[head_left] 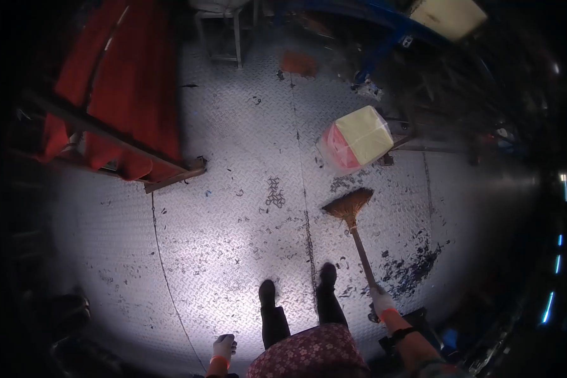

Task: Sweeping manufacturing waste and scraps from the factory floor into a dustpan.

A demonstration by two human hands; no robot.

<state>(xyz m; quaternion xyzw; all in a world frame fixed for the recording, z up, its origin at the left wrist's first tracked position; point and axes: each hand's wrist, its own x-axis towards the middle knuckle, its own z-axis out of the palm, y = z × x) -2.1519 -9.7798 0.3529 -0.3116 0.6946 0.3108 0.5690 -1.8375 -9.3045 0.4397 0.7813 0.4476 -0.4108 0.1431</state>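
My right hand (382, 301), in a pale glove with an orange cuff, is wrapped round the wooden handle of a broom (361, 257). The broom's fanned brown bristles (348, 205) rest on the patterned metal floor, ahead and to the right of my feet. Dark scraps (416, 263) lie scattered to the right of the handle, with more just beyond the bristles. My left hand (224, 346), also gloved, hangs low beside my left leg with its fingers curled in; nothing shows in it.
A wrapped pink and yellow block-shaped bundle (363, 135) stands beyond the broom. Red curtains (135, 94) hang by a metal frame (107, 138) at the left. A reddish-brown piece (299, 63) lies farther off, near a grey stool (235, 38). Blue framework (378, 53) is at far right.
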